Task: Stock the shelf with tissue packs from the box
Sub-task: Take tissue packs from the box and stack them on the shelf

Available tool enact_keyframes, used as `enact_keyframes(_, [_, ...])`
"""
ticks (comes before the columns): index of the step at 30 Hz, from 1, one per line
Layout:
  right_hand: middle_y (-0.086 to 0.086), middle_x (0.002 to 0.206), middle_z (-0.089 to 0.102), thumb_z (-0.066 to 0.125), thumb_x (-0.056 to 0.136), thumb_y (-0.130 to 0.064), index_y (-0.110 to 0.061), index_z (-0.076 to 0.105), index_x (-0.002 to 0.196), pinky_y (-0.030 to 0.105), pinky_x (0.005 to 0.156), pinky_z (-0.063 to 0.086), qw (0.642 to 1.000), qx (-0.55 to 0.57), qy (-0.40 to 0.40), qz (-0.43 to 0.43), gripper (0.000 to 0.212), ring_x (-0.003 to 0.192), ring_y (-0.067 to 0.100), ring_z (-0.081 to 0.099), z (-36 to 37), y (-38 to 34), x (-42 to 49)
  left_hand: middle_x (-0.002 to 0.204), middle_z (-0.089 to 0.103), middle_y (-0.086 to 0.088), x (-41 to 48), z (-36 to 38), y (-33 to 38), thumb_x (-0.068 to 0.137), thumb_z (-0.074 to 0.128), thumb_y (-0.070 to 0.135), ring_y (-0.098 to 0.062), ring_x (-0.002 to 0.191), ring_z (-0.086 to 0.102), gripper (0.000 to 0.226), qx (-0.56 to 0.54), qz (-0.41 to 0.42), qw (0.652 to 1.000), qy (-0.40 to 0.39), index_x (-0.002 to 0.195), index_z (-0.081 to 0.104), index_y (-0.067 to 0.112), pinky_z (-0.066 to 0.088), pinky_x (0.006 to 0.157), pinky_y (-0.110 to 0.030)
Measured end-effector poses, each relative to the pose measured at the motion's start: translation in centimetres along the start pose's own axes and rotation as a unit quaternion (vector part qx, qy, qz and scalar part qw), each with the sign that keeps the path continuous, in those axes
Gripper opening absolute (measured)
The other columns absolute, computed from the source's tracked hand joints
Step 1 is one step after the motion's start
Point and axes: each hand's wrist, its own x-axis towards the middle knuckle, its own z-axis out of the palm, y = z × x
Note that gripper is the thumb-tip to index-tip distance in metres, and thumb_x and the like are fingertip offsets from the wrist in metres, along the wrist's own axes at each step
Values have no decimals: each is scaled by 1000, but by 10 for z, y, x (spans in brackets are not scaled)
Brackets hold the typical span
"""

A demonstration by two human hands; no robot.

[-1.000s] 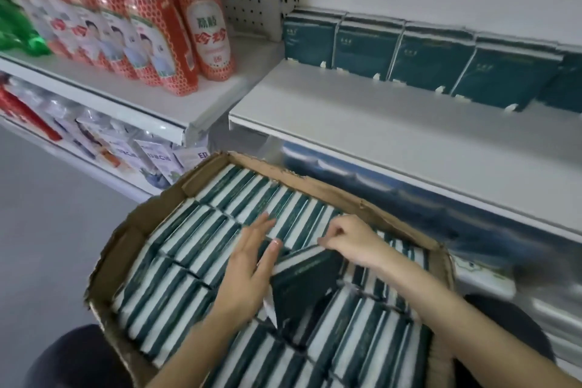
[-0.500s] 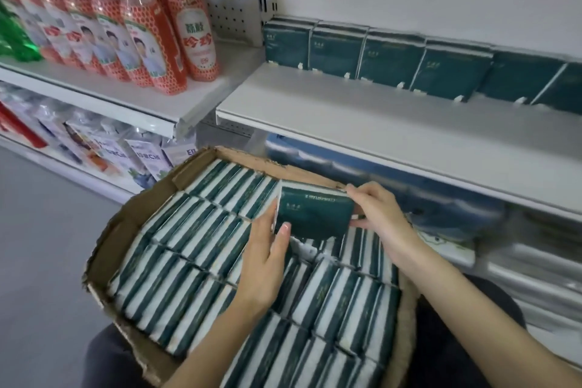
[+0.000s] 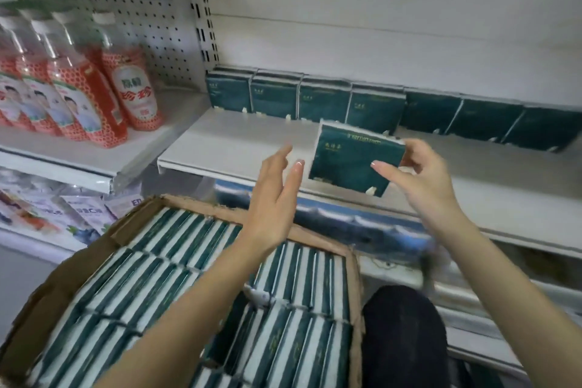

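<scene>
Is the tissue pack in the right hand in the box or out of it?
Out. The right hand pinches the tissue pack at shelf height, beyond the box rim.

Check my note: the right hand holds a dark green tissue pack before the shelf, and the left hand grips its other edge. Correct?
Not quite. In the head view the left hand is open, fingers straight, just clear of the tissue pack. The right hand alone holds it before the shelf.

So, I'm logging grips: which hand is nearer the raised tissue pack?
Right. The right hand pinches the tissue pack; the left hand hovers open just left of it.
</scene>
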Motion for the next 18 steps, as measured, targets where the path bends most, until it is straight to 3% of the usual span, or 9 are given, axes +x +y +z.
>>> enact_keyframes(3, [6, 100, 68, 79, 75, -12, -17, 62, 104, 40, 88, 51, 998, -27, 55, 5, 34, 88, 19, 61, -47, 28, 35, 147, 37, 6, 45, 16, 13, 103, 31, 41, 4, 119, 34, 45, 44, 21, 999, -3, 145, 35, 26, 24, 96, -12])
enact_keyframes(6, [8, 101, 67, 81, 74, -14, -23, 62, 98, 42, 88, 52, 992, -51, 115, 29, 33, 91, 23, 62, -86, 55, 62, 149, 37, -1, 87, 30, 16, 102, 32, 42, -12, 131, 38, 48, 120, 58, 990, -37, 146, 35, 21, 27, 106, -23])
enact_keyframes(10, [-1, 96, 62, 80, 74, -8, -19, 55, 104, 28, 82, 51, 984, -76, 160, 33, 40, 93, 22, 58, -115, 83, 97, 156, 26, -5, 138, 54, 24, 102, 31, 45, -24, 141, 28, 51, 303, 120, 938, -114, 148, 31, 23, 23, 114, -36])
enact_keyframes(13, [5, 105, 60, 79, 76, -10, -19, 55, 106, 38, 86, 50, 979, -118, 165, 29, 39, 95, 24, 58, -116, 99, 121, 159, 17, 0, 170, 73, 32, 101, 29, 49, -24, 144, 19, 52, 392, 123, 900, -143, 148, 32, 26, 18, 116, -38])
enact_keyframes(15, [11, 114, 55, 77, 78, -10, -13, 57, 114, 29, 83, 44, 974, -145, 171, 15, 42, 95, 25, 57, -111, 106, 135, 161, 11, 3, 186, 85, 35, 100, 30, 51, -22, 146, 15, 53, 405, 113, 895, -150, 147, 34, 27, 15, 117, -37])
enact_keyframes(18, [6, 111, 45, 74, 80, -8, -8, 55, 124, 9, 73, 36, 971, -158, 177, -14, 48, 93, 18, 52, -99, 112, 152, 161, 9, 4, 200, 100, 37, 100, 33, 51, -21, 146, 16, 54, 400, 117, 896, -153, 147, 35, 26, 15, 118, -38])
